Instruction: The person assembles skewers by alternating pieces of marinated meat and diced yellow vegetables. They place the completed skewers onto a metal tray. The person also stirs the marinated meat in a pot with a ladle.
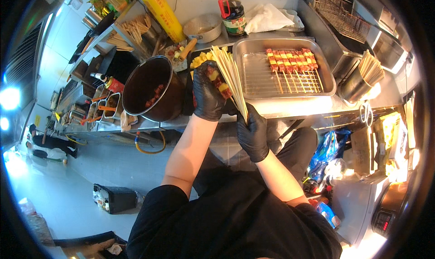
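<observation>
My left hand [208, 94], in a black glove, grips a skewer of red meat cubes and yellow chunks [217, 80]. A fanned bundle of bare wooden skewers [232, 75] rises from my right hand [252, 130], also gloved in black, which is closed around its lower end. The bundle crosses in front of the loaded skewer's lower part. Behind my left hand, yellow chunks [202, 59] lie on a dark tray, partly hidden by the hand. To the right, several finished skewers [292, 61] lie side by side on the wire rack of a steel tray [331, 85].
Left of my hands stands a deep dark pot [173, 99] with some meat inside. A metal cup of skewers [353, 82] is at the right, below a fryer basket [343, 17]. Behind are a sauce bottle [234, 17], a perforated bowl [204, 29] and a yellow roll box [161, 14].
</observation>
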A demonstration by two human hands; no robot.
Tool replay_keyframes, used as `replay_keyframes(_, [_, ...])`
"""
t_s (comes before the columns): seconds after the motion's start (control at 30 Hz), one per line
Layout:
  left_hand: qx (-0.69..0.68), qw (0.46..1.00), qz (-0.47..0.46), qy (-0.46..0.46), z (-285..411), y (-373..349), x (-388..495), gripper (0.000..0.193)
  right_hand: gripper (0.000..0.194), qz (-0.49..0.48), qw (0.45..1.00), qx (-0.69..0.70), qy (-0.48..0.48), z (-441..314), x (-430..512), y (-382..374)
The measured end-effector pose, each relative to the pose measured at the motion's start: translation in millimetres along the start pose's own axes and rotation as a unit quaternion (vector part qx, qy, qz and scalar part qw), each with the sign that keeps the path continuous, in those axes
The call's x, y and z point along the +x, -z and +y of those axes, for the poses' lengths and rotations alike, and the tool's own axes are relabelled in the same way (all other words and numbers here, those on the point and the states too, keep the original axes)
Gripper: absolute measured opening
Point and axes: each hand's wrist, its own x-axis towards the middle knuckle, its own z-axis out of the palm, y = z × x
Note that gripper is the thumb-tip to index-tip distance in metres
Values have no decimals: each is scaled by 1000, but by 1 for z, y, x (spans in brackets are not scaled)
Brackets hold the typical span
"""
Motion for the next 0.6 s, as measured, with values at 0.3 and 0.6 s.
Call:
replay_keyframes(0.3, [-18, 998, 34, 43, 4, 6, 2, 30, 31, 5, 1000, -15, 19, 2, -1, -5])
replay_keyframes(0.6, [4, 993, -68, -100, 21, -49, 45, 31, 36, 72, 995, 11, 70, -13, 50, -17])
